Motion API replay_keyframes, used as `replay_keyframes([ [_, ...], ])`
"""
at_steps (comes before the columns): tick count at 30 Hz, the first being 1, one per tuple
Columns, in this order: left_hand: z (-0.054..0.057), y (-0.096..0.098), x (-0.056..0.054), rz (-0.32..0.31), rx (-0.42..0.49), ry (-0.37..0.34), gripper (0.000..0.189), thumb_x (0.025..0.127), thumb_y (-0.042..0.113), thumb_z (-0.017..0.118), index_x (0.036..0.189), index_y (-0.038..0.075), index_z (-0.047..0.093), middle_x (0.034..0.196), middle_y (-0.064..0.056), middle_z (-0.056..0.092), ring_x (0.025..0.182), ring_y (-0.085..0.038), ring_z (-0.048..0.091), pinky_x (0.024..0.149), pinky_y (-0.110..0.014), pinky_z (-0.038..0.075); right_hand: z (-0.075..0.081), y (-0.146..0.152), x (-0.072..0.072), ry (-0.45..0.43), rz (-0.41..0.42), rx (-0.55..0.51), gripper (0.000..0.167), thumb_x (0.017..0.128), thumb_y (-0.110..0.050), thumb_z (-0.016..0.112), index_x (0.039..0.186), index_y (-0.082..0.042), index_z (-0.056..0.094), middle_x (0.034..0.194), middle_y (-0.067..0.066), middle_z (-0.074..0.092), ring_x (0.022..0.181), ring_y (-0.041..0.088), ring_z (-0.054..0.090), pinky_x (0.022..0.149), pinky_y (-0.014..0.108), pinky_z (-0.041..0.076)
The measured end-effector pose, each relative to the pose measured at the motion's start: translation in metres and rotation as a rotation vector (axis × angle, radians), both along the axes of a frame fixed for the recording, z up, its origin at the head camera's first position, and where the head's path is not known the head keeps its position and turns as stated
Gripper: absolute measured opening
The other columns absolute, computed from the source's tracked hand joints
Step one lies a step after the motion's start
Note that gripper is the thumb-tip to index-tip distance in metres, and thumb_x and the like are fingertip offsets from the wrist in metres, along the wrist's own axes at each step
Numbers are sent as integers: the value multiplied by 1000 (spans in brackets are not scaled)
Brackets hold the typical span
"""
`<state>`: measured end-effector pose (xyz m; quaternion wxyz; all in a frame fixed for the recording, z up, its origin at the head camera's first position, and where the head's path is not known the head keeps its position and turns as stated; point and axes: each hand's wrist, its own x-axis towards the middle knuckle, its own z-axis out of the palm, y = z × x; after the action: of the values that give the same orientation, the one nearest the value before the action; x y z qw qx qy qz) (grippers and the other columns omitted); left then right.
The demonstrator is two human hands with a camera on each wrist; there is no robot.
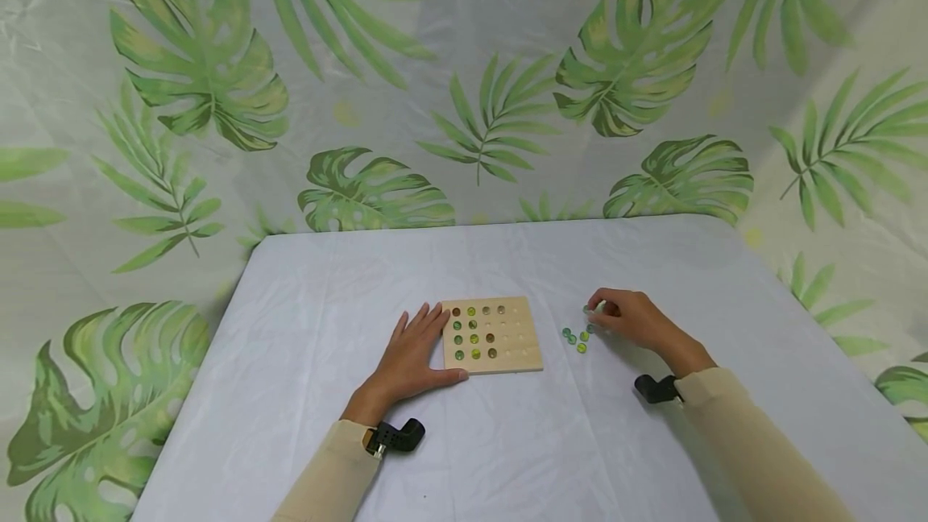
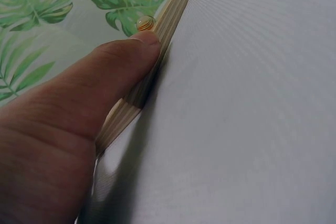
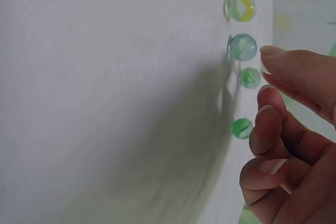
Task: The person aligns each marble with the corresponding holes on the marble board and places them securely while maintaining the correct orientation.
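A square wooden board (image 1: 518, 354) with rows of round hollows lies on the table, several marbles seated in its left columns. My left hand (image 1: 413, 353) is spread at the board's left side, fingertips on its far left corner. Its thumb (image 2: 123, 59) presses along the near edge, just below a clear marble with orange streaks (image 2: 145, 23). To the right of the board, my right hand (image 1: 638, 319) is over a group of loose marbles. A gap shows between its thumb and bent fingers, beside a small green marble (image 3: 250, 77); another green marble (image 3: 242, 128) is by its fingertips.
A white cloth covers the table (image 1: 507, 441). More loose marbles, among them a yellow-green one (image 1: 582, 348), lie between the board and my right hand. A leaf-patterned curtain (image 1: 493, 135) hangs behind the table. Black wrist cameras (image 1: 395, 435) sit on both wrists.
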<state>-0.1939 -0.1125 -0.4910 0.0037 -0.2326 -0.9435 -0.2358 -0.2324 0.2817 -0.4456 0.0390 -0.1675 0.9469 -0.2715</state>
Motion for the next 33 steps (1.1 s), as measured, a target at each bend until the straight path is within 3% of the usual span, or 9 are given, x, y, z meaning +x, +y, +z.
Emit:
replay_keyframes([
  [33,-3,0,-1,-2,10,14,106,73,71,66,154,14,27,159,-4,23,148,-23,11,119,-44,0,-1,-45,-14,-21,53,-27,13,92,-20,67,103,-14,64,69,-1,55,59,15,47,54,30,42],
])
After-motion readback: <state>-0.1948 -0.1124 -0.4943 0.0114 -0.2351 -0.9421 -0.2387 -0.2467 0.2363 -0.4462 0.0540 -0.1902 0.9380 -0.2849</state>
